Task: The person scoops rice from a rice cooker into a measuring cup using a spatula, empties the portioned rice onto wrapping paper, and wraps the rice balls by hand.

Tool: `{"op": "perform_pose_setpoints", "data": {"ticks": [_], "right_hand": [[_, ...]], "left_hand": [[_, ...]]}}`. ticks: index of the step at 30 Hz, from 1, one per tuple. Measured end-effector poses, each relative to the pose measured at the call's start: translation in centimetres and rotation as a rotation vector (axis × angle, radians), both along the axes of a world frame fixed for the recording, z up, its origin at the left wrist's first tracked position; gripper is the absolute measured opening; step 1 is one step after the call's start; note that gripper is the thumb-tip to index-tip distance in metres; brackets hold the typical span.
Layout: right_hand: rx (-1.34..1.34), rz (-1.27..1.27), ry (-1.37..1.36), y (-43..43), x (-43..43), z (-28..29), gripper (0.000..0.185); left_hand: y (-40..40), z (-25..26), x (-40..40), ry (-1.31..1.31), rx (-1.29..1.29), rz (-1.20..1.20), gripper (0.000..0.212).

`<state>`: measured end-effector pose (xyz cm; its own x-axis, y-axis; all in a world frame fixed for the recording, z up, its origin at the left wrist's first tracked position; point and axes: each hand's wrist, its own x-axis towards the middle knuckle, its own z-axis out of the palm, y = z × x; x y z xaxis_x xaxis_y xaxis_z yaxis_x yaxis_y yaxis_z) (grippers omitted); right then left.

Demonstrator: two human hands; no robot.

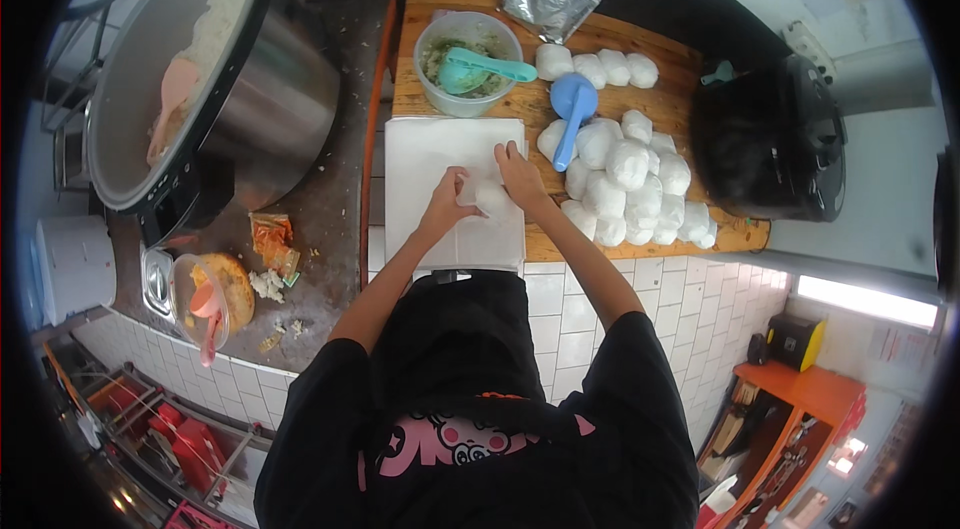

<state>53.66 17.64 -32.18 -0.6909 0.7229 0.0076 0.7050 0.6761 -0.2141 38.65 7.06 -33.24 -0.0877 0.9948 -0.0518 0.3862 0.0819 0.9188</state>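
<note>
A pale rounded portion (491, 199), which looks like rice in thin white paper, lies over a stack of white paper sheets (420, 143). My left hand (448, 203) curls around the left side of the translucent wrapper (468, 190), thumb low and fingers high. On the portion's right side, my right hand (521, 175) rests with fingers stretched forward, its palm edge against the wrapping. Just right of that hand is a pile of white paper-wrapped bundles (626, 165). A blue scoop (574, 105) lies on top of the pile's far left part.
Beyond the sheets stands a plastic tub (459, 105) of green-flecked food with a turquoise scoop (487, 65). Foil (551, 0) and more wrapped bundles (591, 69) sit behind. A large rice cooker (277, 101) stands left, a black cooker (765, 139) right. A lidded orange-stained container (234, 289) is at lower left.
</note>
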Motion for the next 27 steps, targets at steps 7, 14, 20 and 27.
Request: {"op": "perform_pose_setpoints", "data": {"ticks": [7, 14, 20, 27], "right_hand": [[0.017, -0.277, -0.085, -2.0, -0.4, -0.3, 0.025], [-0.146, -0.421, 0.136, -4.6, 0.3, -0.4, 0.034], [-0.629, -0.48, 0.72, -9.0, 3.3, 0.0, 0.032], [-0.513, -0.914, 1.167, -12.7, 7.0, 4.6, 0.042]], "left_hand": [[-2.3, -0.9, 1.3, -0.194, -0.083, 0.195, 0.059], [-0.2, 0.9, 4.6, -0.038, -0.13, 0.352, 0.055], [0.1, 3.4, 4.6, -0.236, -0.147, 0.358, 0.051], [-0.5, 8.9, 13.2, -0.348, -0.152, 0.084, 0.046]]}}
